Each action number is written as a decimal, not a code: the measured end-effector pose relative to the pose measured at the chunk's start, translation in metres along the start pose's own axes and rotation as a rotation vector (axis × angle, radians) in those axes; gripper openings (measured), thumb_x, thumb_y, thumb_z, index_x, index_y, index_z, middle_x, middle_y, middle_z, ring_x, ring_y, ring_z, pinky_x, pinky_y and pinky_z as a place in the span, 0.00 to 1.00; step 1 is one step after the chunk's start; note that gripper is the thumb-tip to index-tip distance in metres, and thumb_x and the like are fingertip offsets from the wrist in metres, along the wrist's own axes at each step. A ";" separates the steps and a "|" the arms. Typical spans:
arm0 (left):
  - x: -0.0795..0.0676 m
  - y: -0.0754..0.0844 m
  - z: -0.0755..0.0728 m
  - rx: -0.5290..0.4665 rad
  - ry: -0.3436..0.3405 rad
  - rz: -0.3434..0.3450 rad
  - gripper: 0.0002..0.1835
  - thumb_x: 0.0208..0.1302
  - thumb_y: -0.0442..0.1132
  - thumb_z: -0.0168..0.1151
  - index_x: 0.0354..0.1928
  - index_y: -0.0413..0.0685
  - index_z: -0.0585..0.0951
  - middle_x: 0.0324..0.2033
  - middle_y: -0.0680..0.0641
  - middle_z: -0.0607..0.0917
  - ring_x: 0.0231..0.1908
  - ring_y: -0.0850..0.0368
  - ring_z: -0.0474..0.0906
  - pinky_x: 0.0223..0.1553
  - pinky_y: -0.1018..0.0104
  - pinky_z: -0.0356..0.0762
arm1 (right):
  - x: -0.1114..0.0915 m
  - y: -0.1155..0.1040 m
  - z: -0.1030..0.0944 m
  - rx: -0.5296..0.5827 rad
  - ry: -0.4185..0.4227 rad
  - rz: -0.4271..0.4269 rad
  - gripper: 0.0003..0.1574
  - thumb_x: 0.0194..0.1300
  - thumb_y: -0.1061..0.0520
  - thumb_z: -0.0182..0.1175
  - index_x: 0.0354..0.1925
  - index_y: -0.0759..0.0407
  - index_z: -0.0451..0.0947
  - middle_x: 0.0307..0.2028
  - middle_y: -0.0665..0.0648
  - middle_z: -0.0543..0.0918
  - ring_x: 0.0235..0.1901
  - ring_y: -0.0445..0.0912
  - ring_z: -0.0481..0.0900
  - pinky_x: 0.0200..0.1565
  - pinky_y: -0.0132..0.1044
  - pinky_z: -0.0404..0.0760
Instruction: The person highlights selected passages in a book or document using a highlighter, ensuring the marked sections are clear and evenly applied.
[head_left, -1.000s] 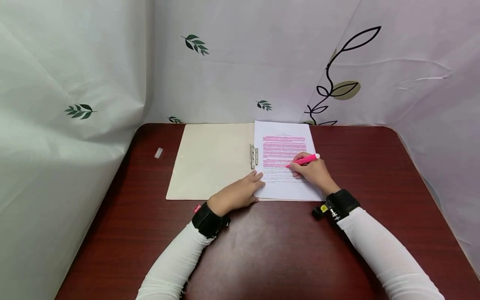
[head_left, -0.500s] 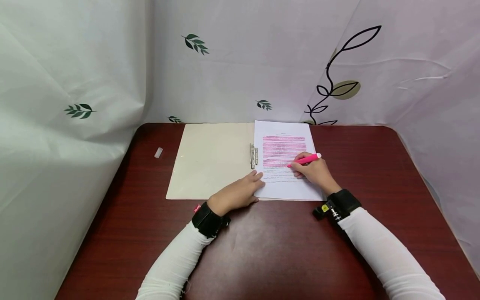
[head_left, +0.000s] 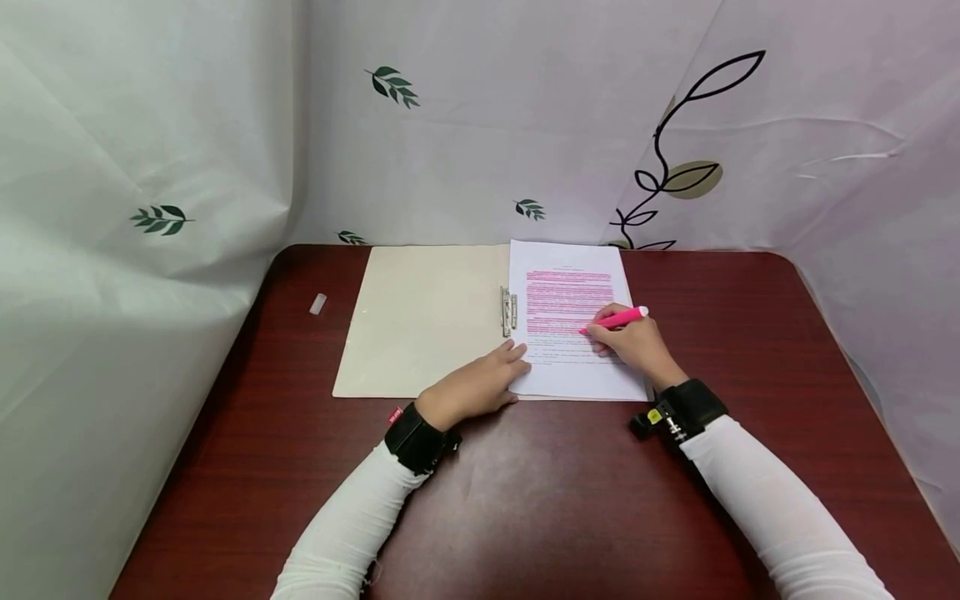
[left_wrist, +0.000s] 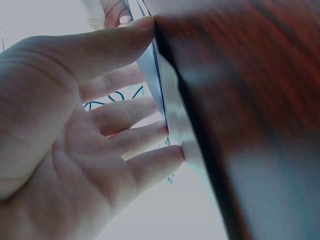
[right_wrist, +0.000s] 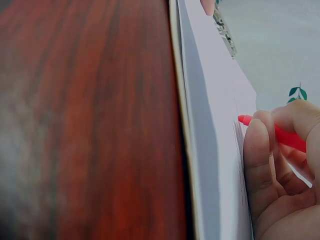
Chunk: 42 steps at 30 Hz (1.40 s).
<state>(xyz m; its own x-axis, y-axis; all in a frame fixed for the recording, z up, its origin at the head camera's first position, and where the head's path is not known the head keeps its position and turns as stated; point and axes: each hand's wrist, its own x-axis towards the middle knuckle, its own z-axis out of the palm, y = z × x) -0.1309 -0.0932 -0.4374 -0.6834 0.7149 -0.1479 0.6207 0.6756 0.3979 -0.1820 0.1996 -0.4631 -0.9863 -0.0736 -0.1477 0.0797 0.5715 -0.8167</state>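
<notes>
A pink highlighter [head_left: 624,317] is pinched in my right hand [head_left: 636,343], its tip on a printed sheet [head_left: 558,379]. Pink marking covers the upper lines of text, and plain lines lie below the tip. The sheet lies on the right side of an open cream folder [head_left: 427,321], beside its metal clip [head_left: 506,312]. With fingers spread, my left hand [head_left: 476,385] rests on the sheet's lower left corner and the folder. In the left wrist view its thumb is at the near paper edge. The right wrist view shows the red-looking highlighter tip [right_wrist: 244,119] close to the paper.
A small whitish piece [head_left: 318,304], perhaps the highlighter's cap, lies left of the folder on the dark red-brown table [head_left: 555,500]. A pale curtain [head_left: 465,125] with leaf prints hangs behind the table's far edge.
My right hand has slid slightly to the right with the highlighter, its tip moving along a line of text. The left hand stays in place on the paper.
</notes>
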 end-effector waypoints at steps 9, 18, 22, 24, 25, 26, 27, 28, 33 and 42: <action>0.001 -0.001 0.002 0.010 0.003 0.006 0.24 0.68 0.38 0.69 0.63 0.41 0.77 0.74 0.34 0.68 0.77 0.37 0.60 0.75 0.51 0.65 | 0.000 0.003 -0.004 -0.008 -0.006 0.017 0.17 0.67 0.47 0.70 0.43 0.59 0.81 0.25 0.54 0.86 0.23 0.40 0.83 0.29 0.27 0.79; 0.002 -0.001 0.002 0.009 -0.005 -0.001 0.25 0.67 0.37 0.70 0.65 0.41 0.77 0.74 0.34 0.68 0.77 0.36 0.60 0.76 0.52 0.62 | 0.001 0.005 -0.007 0.015 -0.002 0.019 0.15 0.67 0.50 0.70 0.42 0.60 0.82 0.24 0.53 0.86 0.23 0.39 0.83 0.28 0.27 0.79; 0.003 -0.001 0.002 0.011 -0.010 -0.005 0.25 0.68 0.38 0.69 0.65 0.41 0.77 0.74 0.34 0.68 0.77 0.37 0.59 0.76 0.52 0.62 | 0.001 0.006 -0.007 0.005 0.001 0.028 0.15 0.67 0.49 0.70 0.42 0.59 0.82 0.23 0.53 0.85 0.22 0.40 0.83 0.28 0.27 0.78; 0.002 -0.001 0.002 0.011 -0.011 -0.007 0.25 0.68 0.38 0.69 0.65 0.41 0.77 0.74 0.34 0.68 0.77 0.37 0.59 0.76 0.52 0.62 | 0.001 0.007 -0.008 0.004 0.000 0.027 0.16 0.67 0.49 0.69 0.42 0.59 0.82 0.23 0.54 0.85 0.22 0.40 0.83 0.28 0.27 0.78; 0.002 -0.001 0.002 0.011 -0.011 -0.007 0.25 0.68 0.38 0.69 0.65 0.41 0.77 0.74 0.34 0.68 0.77 0.37 0.59 0.76 0.52 0.62 | 0.001 0.007 -0.008 0.006 0.000 0.024 0.16 0.67 0.49 0.69 0.42 0.60 0.81 0.24 0.54 0.85 0.22 0.40 0.83 0.28 0.27 0.79; 0.002 -0.001 0.002 0.011 -0.012 -0.008 0.25 0.68 0.38 0.69 0.65 0.41 0.77 0.74 0.34 0.68 0.77 0.37 0.59 0.76 0.52 0.62 | 0.000 0.007 -0.008 0.006 0.002 0.021 0.16 0.67 0.49 0.69 0.42 0.60 0.82 0.24 0.54 0.85 0.22 0.40 0.83 0.28 0.27 0.80; 0.002 -0.001 0.002 0.010 -0.011 -0.008 0.25 0.68 0.38 0.69 0.65 0.41 0.77 0.74 0.34 0.68 0.77 0.37 0.59 0.76 0.52 0.62 | 0.000 0.008 -0.008 0.006 0.004 0.016 0.15 0.67 0.50 0.69 0.42 0.60 0.82 0.24 0.54 0.86 0.22 0.40 0.83 0.28 0.27 0.80; 0.002 0.000 0.001 0.009 -0.011 -0.008 0.25 0.68 0.38 0.69 0.65 0.41 0.77 0.74 0.34 0.68 0.77 0.37 0.59 0.76 0.52 0.62 | 0.000 0.008 -0.009 0.004 0.007 0.011 0.15 0.67 0.50 0.69 0.42 0.60 0.82 0.24 0.54 0.86 0.22 0.39 0.83 0.28 0.27 0.81; 0.002 0.000 0.001 0.009 -0.012 -0.012 0.25 0.68 0.38 0.69 0.65 0.42 0.77 0.74 0.34 0.68 0.77 0.37 0.59 0.76 0.51 0.62 | -0.001 0.008 -0.010 -0.021 0.029 0.006 0.14 0.66 0.51 0.70 0.41 0.60 0.82 0.23 0.55 0.86 0.22 0.39 0.82 0.28 0.27 0.82; 0.002 0.000 0.001 -0.002 -0.013 -0.016 0.26 0.68 0.38 0.69 0.65 0.42 0.77 0.75 0.34 0.68 0.77 0.37 0.59 0.76 0.51 0.62 | -0.003 0.009 -0.013 -0.007 0.026 0.014 0.15 0.67 0.51 0.70 0.43 0.61 0.81 0.26 0.56 0.87 0.22 0.40 0.83 0.29 0.28 0.84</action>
<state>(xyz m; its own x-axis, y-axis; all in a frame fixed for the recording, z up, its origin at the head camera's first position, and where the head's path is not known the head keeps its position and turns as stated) -0.1321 -0.0915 -0.4384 -0.6882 0.7063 -0.1658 0.6089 0.6866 0.3974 -0.1807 0.2159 -0.4625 -0.9886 -0.0442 -0.1440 0.0923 0.5780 -0.8108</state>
